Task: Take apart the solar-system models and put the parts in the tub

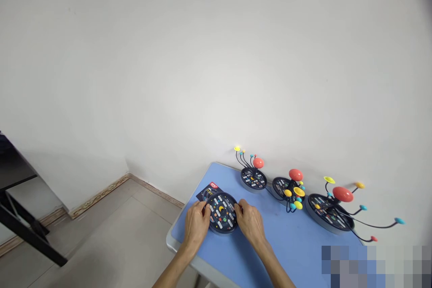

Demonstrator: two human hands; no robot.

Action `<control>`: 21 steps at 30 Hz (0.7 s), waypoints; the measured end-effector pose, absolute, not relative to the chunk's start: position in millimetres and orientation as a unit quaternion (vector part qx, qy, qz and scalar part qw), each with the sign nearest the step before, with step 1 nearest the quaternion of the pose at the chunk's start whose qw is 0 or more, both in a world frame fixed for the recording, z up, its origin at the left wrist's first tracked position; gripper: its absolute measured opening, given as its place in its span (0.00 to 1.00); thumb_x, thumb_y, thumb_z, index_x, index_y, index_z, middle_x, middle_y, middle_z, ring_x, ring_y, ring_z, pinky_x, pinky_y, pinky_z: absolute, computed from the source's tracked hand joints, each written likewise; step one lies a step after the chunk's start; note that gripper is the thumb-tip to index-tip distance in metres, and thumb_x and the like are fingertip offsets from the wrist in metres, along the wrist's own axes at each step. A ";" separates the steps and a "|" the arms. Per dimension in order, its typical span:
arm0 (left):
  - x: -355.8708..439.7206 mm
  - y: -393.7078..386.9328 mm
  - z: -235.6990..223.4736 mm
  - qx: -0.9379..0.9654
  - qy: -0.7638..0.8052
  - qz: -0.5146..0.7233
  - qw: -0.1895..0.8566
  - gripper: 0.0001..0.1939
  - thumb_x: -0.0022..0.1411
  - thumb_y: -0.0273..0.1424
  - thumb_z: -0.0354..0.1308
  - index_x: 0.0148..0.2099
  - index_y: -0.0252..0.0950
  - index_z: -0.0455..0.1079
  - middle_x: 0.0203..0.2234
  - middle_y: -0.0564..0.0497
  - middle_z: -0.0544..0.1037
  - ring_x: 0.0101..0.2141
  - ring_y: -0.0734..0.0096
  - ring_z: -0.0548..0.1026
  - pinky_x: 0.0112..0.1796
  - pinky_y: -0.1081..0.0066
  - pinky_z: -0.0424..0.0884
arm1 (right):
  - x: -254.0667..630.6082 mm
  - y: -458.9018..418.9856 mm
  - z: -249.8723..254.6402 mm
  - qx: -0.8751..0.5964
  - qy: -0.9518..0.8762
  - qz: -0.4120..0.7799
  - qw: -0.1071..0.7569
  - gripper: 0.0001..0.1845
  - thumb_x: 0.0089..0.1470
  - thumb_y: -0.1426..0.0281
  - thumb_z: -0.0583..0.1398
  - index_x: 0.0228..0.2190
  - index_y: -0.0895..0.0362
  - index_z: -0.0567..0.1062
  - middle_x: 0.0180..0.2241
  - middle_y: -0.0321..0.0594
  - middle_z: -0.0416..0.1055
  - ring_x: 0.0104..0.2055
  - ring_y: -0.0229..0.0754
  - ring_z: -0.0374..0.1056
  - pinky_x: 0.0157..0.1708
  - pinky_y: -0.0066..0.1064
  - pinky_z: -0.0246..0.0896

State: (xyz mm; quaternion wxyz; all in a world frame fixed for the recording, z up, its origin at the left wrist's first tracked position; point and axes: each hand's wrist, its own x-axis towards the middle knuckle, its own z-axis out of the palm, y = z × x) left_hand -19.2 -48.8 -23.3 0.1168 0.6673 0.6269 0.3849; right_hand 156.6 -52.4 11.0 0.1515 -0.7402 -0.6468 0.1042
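A round dark base printed with small coloured planets and white labels [222, 212] is between my two hands, over the left part of the blue table. My left hand [197, 221] grips its left rim with thumb and fingers. On the opposite rim, my right hand [249, 218] pinches the edge. Partly covered behind the base lies a dark printed card or booklet [212, 187] with a red logo. No ball or arm stands on this base.
Along the wall side of the blue table [280, 252] stand three solar-system models: a left one [254, 179], a middle one [283, 185] and a right one [329, 212], whose thin arms spread outward. A black metal frame [30, 229] is at far left. The lower right corner is pixelated.
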 end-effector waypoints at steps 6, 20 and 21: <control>-19.4 -53.5 -22.4 0.638 0.595 0.468 0.141 0.15 0.65 0.36 0.48 0.37 0.39 0.75 0.30 0.48 0.76 0.30 0.65 0.74 0.35 0.68 0.69 | 157.3 -52.4 10.3 -0.745 -0.644 0.091 0.146 0.14 0.66 0.69 0.50 0.33 0.54 0.73 0.30 0.42 0.79 0.32 0.42 0.73 0.26 0.31 0.40; -12.5 -5.4 -1.1 0.546 0.566 0.542 0.296 0.16 0.60 0.45 0.49 0.36 0.39 0.68 0.28 0.52 0.76 0.30 0.67 0.75 0.33 0.70 0.70 | 156.9 -26.6 25.8 -0.671 -0.563 0.316 0.364 0.14 0.63 0.63 0.48 0.30 0.53 0.68 0.17 0.31 0.68 0.17 0.39 0.67 0.21 0.25 0.57; -11.9 5.2 2.4 0.544 0.567 0.540 0.300 0.15 0.60 0.44 0.49 0.37 0.39 0.69 0.28 0.52 0.76 0.30 0.68 0.74 0.33 0.70 0.69 | 155.3 -18.5 27.4 -0.672 -0.553 0.320 0.375 0.15 0.63 0.62 0.47 0.30 0.54 0.68 0.16 0.31 0.67 0.18 0.39 0.67 0.21 0.26 0.58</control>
